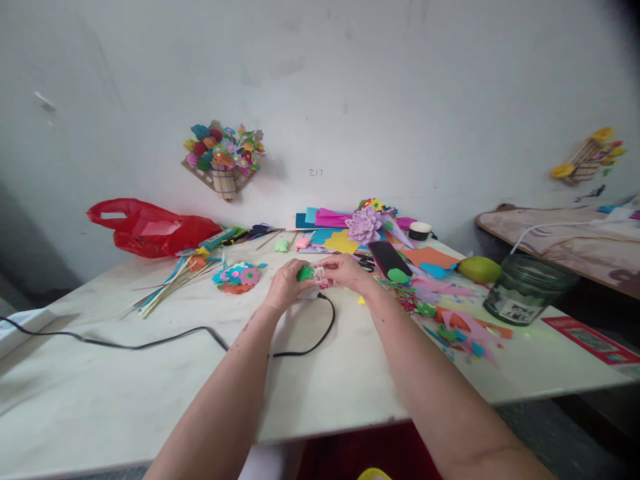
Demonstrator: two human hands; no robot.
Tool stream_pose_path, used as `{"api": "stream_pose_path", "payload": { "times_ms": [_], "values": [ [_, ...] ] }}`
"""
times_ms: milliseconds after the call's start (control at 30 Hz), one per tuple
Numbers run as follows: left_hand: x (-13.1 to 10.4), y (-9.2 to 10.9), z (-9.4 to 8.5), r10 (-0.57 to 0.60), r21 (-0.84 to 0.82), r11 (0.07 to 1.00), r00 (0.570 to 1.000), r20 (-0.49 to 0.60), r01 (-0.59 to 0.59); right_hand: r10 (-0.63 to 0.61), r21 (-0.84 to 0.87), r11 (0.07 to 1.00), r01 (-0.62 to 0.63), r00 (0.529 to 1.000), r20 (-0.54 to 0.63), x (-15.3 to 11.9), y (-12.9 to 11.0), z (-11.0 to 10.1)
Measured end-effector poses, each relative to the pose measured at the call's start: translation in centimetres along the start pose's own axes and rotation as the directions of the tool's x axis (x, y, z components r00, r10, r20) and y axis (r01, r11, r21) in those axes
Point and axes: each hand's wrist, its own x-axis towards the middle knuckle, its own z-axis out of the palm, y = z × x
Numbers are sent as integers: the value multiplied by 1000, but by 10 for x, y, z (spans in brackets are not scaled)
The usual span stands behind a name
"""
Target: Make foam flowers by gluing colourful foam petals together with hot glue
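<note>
My left hand [287, 285] is closed on a small green piece [305, 273], which looks like craft foam. Right beside it, my right hand [345, 271] pinches a small pink-and-white piece [320, 274] whose kind I cannot make out. The two pieces meet or overlap between my fingertips, just above the table. A black cord [334, 319] runs below my hands, its end close under them at a pale object mostly hidden by my fingers. Left of my left hand lies a round cluster of colourful foam flowers [237, 277].
A red plastic bag [150, 228] and thin strips [165, 287] lie left. Coloured sheets [333, 219], a purple flower [365, 225] and a phone [390, 260] are behind. Foam scraps [465, 333], a yellow-green fruit [479, 269] and a glass jar [527, 290] stand right.
</note>
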Motion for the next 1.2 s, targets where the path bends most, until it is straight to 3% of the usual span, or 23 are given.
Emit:
{"api": "stream_pose_path", "payload": {
  "times_ms": [300, 567, 967, 1200],
  "values": [
    [2, -1, -2, -1, -30, 1000, 999, 36, 2, -108, -129, 986, 101, 993, -48, 2, 7, -1],
    [3, -2, -3, 17, -43, 999, 995, 101, -13, -105, -142, 984, 107, 994, 19, 0, 5, 1],
    [2, -1, -2, 30, -40, 999, 996, 85, -27, -183, -459, 876, 148, 983, -31, 2, 6, 2],
    [2, 4, -2, 15, -17, 1000, 998, 59, -14, -168, -471, 873, 124, 984, -52, 3, 9, 1]
  ]
}}
